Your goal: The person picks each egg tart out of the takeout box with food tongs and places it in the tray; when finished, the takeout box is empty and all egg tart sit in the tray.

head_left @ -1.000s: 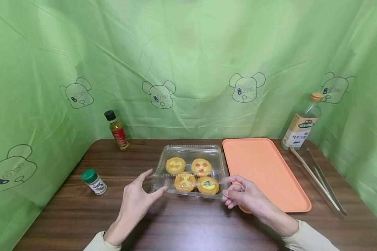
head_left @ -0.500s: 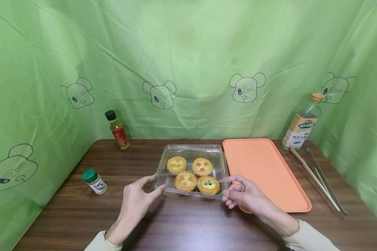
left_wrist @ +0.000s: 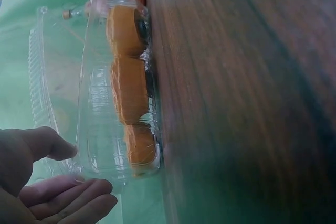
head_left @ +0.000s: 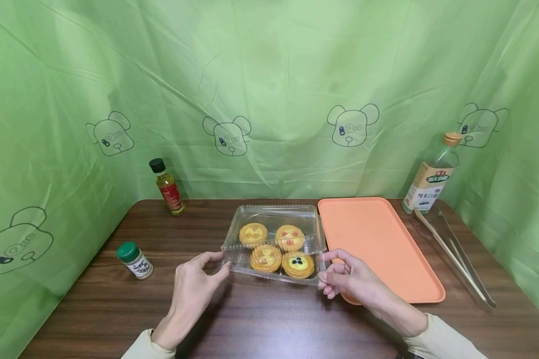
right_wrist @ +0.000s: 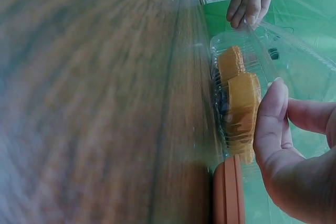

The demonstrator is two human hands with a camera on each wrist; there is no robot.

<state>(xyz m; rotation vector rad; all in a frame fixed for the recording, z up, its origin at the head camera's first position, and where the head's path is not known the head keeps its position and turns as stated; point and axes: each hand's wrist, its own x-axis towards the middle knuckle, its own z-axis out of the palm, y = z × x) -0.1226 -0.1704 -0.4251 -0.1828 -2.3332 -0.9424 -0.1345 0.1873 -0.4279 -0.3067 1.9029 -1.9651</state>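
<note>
A clear plastic clamshell box (head_left: 273, 212) of several egg tarts (head_left: 266, 258) stands mid-table. Its hinged lid (left_wrist: 58, 82) is tilted up from the base along the front, with the hinge side at the back. At the lid's front left corner, the left hand (head_left: 195, 286) pinches the rim between thumb and fingers. Across from it, the right hand (head_left: 352, 279) pinches the front right corner, thumb and index finger on the plastic edge. In the right wrist view, the raised lid edge runs between both hands, above the tarts.
An orange tray (head_left: 368, 239) lies right beside the box, partly under the right hand. Metal tongs (head_left: 455, 262) and a white vinegar bottle (head_left: 431, 179) are farther right. On the left stand a small oil bottle (head_left: 170, 192) and a green-capped shaker (head_left: 135, 261). Green cloth (head_left: 287, 75) encloses the table.
The left thumb has moved left and slightly up to the lid's corner. The lid's front edge has risen a little at the left. The right hand stays nearly still.
</note>
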